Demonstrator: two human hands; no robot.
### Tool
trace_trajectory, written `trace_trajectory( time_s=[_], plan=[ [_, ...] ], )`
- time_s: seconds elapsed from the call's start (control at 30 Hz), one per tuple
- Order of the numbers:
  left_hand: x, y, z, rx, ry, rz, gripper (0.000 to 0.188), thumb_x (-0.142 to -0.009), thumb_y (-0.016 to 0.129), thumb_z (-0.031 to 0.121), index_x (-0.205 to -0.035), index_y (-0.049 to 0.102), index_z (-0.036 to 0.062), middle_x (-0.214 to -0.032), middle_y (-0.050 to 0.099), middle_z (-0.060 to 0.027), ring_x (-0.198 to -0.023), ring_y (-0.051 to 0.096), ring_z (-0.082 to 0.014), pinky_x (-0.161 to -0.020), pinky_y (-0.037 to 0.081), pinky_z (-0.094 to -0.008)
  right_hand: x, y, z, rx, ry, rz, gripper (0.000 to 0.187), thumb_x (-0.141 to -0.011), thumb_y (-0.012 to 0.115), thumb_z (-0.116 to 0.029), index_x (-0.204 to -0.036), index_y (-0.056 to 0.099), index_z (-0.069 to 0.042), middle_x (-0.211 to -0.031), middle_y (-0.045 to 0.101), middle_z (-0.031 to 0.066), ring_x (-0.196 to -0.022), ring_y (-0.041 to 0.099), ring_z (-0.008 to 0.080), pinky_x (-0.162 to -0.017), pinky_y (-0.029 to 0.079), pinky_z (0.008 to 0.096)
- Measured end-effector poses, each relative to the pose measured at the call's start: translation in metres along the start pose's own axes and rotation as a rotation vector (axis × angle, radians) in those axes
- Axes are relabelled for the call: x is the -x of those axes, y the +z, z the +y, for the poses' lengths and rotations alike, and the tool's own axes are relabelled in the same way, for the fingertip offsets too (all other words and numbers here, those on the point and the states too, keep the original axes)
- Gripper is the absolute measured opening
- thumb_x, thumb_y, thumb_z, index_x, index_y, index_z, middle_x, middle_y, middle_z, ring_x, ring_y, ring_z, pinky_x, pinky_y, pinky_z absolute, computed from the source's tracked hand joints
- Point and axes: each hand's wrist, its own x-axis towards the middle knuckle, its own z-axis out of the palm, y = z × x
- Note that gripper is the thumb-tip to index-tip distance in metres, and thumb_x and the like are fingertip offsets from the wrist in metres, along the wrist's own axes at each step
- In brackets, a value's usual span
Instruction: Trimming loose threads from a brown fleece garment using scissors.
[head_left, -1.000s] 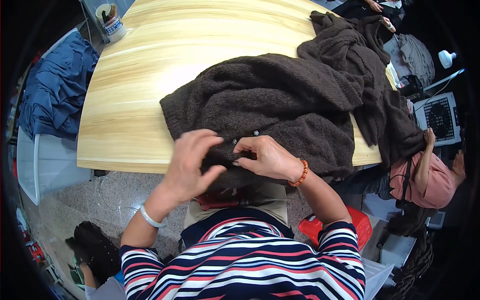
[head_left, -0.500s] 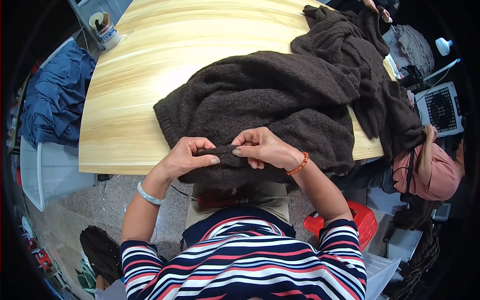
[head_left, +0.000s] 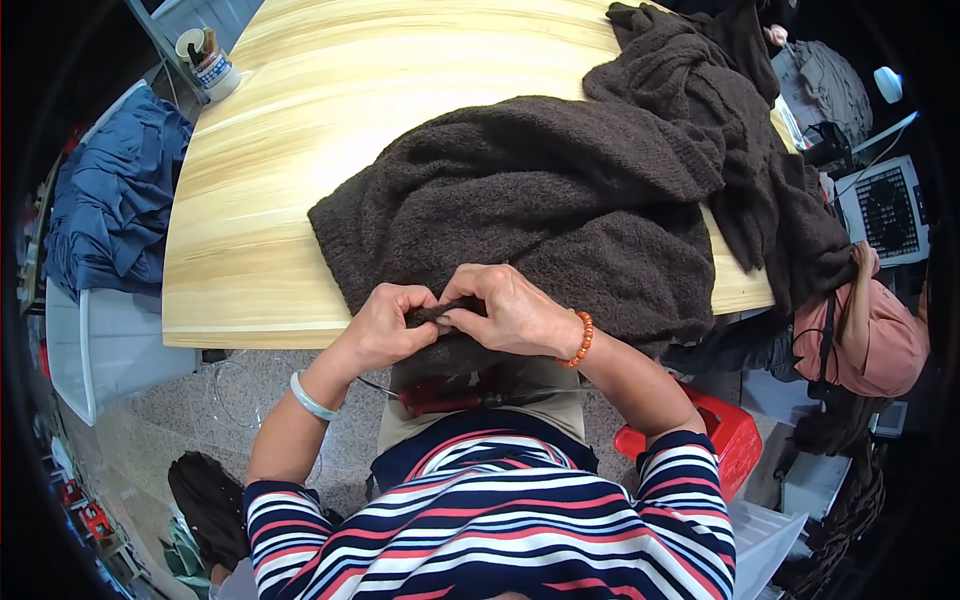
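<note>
A dark brown knitted garment lies rumpled over the near part of the table, its lower edge hanging over the front onto my lap. My left hand pinches a fold of that knit near the table's front edge. Close beside it, my right hand grips the same fold between thumb and fingers, the two hands nearly touching. What lies right between the fingertips is partly hidden. A pale bangle is on my left wrist and a string of orange beads on my right.
The pale wooden table holds another brown knit pile at right. Blue cloth fills a white bin on the left. A brush pot stands far left. At right are a person in pink and a red container.
My hands have come together, the left rising slightly to the right and the right shifting left. Both still grip the brown knit, the stretch between them now shorter and bunched.
</note>
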Motion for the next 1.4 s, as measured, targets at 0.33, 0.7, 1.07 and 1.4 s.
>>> trace_trajectory(
  time_s=[0.33, 0.7, 1.07, 1.4],
  plan=[
    [0.008, 0.01, 0.016, -0.386, 0.113, 0.022, 0.014, -0.071, 0.067, 0.006, -0.083, 0.067, -0.0003, -0.07, 0.065, -0.0123, -0.069, 0.065, -0.0194, -0.065, 0.049, -0.0301, 0.026, 0.016, 0.001, 0.08, -0.049, 0.032, 0.014, -0.078, 0.066, 0.0, -0.091, 0.064, 0.004, -0.085, 0.061, 0.0171, -0.078, 0.063, 0.0365, -0.068, 0.052, 0.04],
    [-0.03, 0.01, 0.013, -0.42, 0.121, 0.153, 0.031, -0.086, 0.058, 0.001, -0.116, 0.064, -0.0018, -0.099, 0.067, -0.0157, -0.083, 0.069, -0.0274, -0.077, 0.055, -0.0348, 0.03, 0.02, 0.002, 0.047, 0.008, 0.0, 0.016, -0.078, 0.063, -0.003, -0.093, 0.063, 0.003, -0.092, 0.063, 0.0196, -0.084, 0.065, 0.0372, -0.076, 0.054, 0.0439],
    [-0.041, 0.021, 0.029, -0.87, 0.083, 0.12, 0.014, -0.082, 0.063, 0.012, -0.094, 0.061, 0.005, -0.09, 0.06, -0.018, -0.083, 0.063, -0.042, -0.073, 0.05, -0.0508, 0.033, 0.031, 0.007, 0.11, -0.041, 0.121, 0.022, -0.08, 0.062, -0.008, -0.1, 0.055, -0.002, -0.097, 0.06, 0.0208, -0.087, 0.063, 0.0396, -0.076, 0.052, 0.0476],
    [-0.037, -0.009, 0.017, 0.392, -0.237, -0.048, 0.009, -0.088, 0.07, 0.007, -0.09, 0.066, -0.0002, -0.081, 0.066, -0.0018, -0.071, 0.058, -0.0075, -0.066, 0.045, -0.0192, 0.027, 0.036, 0.012, 0.226, -0.038, 0.332, 0.022, -0.082, 0.062, -0.004, -0.1, 0.049, 0.0, -0.095, 0.054, 0.0195, -0.084, 0.061, 0.0382, -0.073, 0.051, 0.0447]
  ],
)
